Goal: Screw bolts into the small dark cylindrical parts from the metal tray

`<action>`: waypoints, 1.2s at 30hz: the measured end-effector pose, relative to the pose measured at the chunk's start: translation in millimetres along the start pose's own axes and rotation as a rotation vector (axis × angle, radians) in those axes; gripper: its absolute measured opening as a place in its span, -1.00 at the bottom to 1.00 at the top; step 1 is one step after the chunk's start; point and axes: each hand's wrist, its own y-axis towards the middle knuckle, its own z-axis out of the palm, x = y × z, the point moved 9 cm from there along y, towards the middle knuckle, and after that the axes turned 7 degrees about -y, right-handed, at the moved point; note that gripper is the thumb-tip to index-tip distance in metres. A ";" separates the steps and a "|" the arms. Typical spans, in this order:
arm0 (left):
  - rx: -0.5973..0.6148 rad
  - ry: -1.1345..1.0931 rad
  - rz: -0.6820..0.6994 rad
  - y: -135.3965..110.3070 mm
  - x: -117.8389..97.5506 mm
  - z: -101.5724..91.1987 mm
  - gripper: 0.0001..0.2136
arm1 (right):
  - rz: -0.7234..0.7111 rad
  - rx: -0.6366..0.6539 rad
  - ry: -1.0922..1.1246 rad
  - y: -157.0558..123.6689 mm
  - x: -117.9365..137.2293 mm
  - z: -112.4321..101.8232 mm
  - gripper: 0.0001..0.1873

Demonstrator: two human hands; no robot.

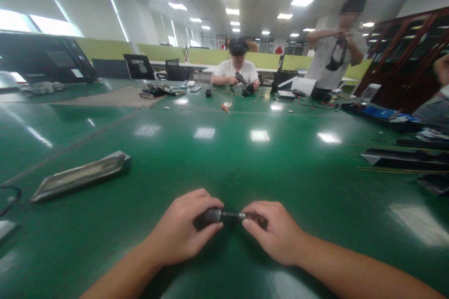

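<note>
My left hand (187, 226) is closed round a dark cylinder (213, 216) near the front of the green table (238, 168). From the cylinder's right end runs a thin dark rod (230, 215) with a shinier tip. The fingers of my right hand (277, 231) pinch that tip. Together they keep the piece roughly level, low over the tabletop. What kind of tool or part it is I cannot make out, since the fingers cover both ends.
Left of my hands lies a long silvery tray-like piece (82, 175). Farther off is a red screwdriver (226, 109). Across the table a seated person (238, 70) holds a drill-like tool; another person (333, 51) stands at the right. Dark metal strips (403, 159) lie along the right edge.
</note>
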 end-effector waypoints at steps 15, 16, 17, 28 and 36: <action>-0.017 -0.009 0.002 -1.8 6.0 -2.4 -0.78 | -0.008 -0.005 -0.015 -0.2 1.7 -2.2 -0.87; -0.015 -0.010 0.003 -1.8 5.7 -2.5 -0.78 | -0.007 -0.005 -0.014 -0.3 1.7 -2.2 -0.87; -0.015 -0.011 0.004 -1.8 5.4 -2.6 -0.78 | -0.005 -0.006 -0.015 -0.3 1.7 -2.4 -0.87; -0.023 -0.004 -0.003 -3.3 6.7 -3.0 -0.79 | 0.000 -0.018 -0.020 -1.9 1.1 -3.8 -0.87; -0.029 -0.009 -0.003 -1.5 6.1 -5.1 -0.79 | 0.003 -0.020 -0.032 -0.4 0.9 -4.9 -0.87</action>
